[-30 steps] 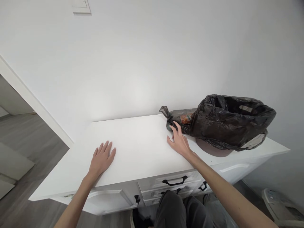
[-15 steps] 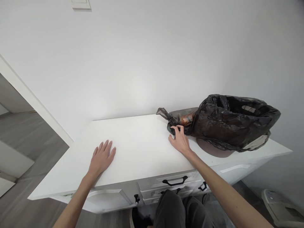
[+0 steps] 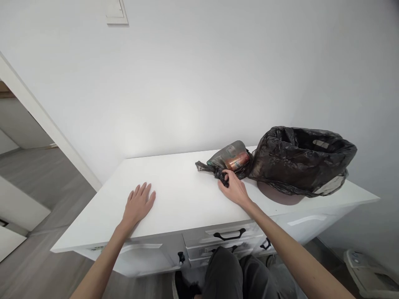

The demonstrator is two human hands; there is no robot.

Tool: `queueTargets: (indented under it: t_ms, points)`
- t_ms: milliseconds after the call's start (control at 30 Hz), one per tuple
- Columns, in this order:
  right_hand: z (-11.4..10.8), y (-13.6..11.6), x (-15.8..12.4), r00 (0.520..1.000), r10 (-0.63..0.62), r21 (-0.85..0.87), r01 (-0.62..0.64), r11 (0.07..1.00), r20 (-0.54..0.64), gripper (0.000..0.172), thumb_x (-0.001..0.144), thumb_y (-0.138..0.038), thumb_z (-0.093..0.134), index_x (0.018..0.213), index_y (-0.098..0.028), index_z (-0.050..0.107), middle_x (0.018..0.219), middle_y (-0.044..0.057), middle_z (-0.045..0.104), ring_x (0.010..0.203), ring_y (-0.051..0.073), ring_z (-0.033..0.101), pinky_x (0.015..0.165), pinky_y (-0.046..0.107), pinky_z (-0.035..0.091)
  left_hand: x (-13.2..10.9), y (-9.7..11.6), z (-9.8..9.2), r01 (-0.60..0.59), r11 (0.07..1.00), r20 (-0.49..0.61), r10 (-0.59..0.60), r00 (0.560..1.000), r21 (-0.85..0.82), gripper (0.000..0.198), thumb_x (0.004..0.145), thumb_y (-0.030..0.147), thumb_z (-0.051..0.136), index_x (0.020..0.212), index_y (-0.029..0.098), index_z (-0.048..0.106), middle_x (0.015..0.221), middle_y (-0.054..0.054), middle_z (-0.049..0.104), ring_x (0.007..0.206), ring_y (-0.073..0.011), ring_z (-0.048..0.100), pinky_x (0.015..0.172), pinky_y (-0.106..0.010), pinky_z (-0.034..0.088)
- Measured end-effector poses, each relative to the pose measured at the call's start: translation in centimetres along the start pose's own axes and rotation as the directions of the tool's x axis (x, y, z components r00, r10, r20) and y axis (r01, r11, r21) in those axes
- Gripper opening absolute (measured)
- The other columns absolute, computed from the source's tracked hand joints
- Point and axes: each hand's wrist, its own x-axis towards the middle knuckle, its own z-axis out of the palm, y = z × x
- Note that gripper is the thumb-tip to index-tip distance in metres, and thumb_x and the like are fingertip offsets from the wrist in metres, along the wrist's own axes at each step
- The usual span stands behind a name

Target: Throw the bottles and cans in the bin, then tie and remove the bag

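On the left part of the white cabinet top (image 3: 181, 203), my left hand (image 3: 139, 204) lies flat with its fingers stretched out, holding nothing. My right hand (image 3: 233, 187) pinches the knotted neck of a small, see-through black plastic bag (image 3: 225, 155). Inside that bag an orange-red can (image 3: 238, 161) shows through, along with something greenish that I cannot make out. Just right of it stands a trash can lined with a black garbage bag (image 3: 280, 162), its mouth gaping. The brownish base (image 3: 279, 194) of the can shows under the liner.
Behind the cabinet rises a white wall (image 3: 174, 83) with a switch plate (image 3: 116, 14) at upper left. Black drawer handles (image 3: 230, 235) stick out in front, near my knees (image 3: 226, 274). A pale appliance (image 3: 368, 270) stands on the floor at lower right.
The small bag has turned and shifted slightly away from the lined trash can, so more of it shows. My right hand now grips its neck. My left hand has stayed flat.
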Motion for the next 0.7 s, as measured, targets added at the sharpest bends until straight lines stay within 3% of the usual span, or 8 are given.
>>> queueTargets:
  t_ms: [267, 467, 600, 700]
  points:
    - [-1.0, -2.7, -3.4, 0.987, -0.026, 0.285, -0.020, 0.958, 0.158, 0.044, 0.098, -0.055, 0.052, 0.126, -0.023, 0.064, 0.094, 0.003, 0.066, 0.079, 0.019, 0.061, 0.076, 0.031, 0.049, -0.2, 0.2, 0.2, -0.006, 1.000, -0.008, 0.006, 1.000, 0.000, 0.071, 0.104, 0.053, 0.023, 0.160, 0.014, 0.041, 0.172, -0.011, 0.032, 0.161, -0.0321, 0.023, 0.130, -0.052, 0.018]
    - [-2.0, -4.0, -4.1, 0.956, 0.046, 0.602, -0.219, 0.768, 0.289, 0.048, 0.091, -0.062, 0.058, 0.113, -0.021, 0.069, 0.082, 0.001, 0.063, 0.055, 0.012, 0.052, 0.052, 0.026, 0.043, -1.8, 2.5, 0.3, -0.039, 0.999, -0.134, 0.035, 0.990, -0.024, 0.062, 0.102, 0.047, 0.028, 0.151, 0.018, 0.054, 0.163, -0.013, 0.047, 0.155, -0.0365, 0.035, 0.126, -0.057, 0.028]
    - [-2.1, -4.0, -4.0, 0.928, 0.102, 0.679, -0.335, 0.653, 0.360, 0.049, 0.086, -0.062, 0.064, 0.110, -0.020, 0.068, 0.069, -0.004, 0.056, 0.044, 0.009, 0.042, 0.040, 0.024, 0.032, -3.3, 5.8, 0.9, -0.248, 0.962, -0.192, 0.223, 0.956, -0.116, 0.055, 0.102, 0.046, 0.036, 0.146, 0.020, 0.057, 0.154, -0.014, 0.056, 0.150, -0.0345, 0.043, 0.123, -0.055, 0.035]
    - [-2.0, -3.7, -4.1, 0.925, 0.110, 0.692, -0.348, 0.633, 0.364, 0.046, 0.085, -0.058, 0.067, 0.110, -0.020, 0.069, 0.073, -0.004, 0.057, 0.043, 0.008, 0.042, 0.040, 0.024, 0.032, -4.1, 9.2, 1.4, -0.465, 0.867, -0.249, 0.417, 0.874, -0.181, 0.048, 0.103, 0.043, 0.039, 0.143, 0.023, 0.058, 0.148, -0.014, 0.060, 0.144, -0.0313, 0.050, 0.120, -0.051, 0.042]
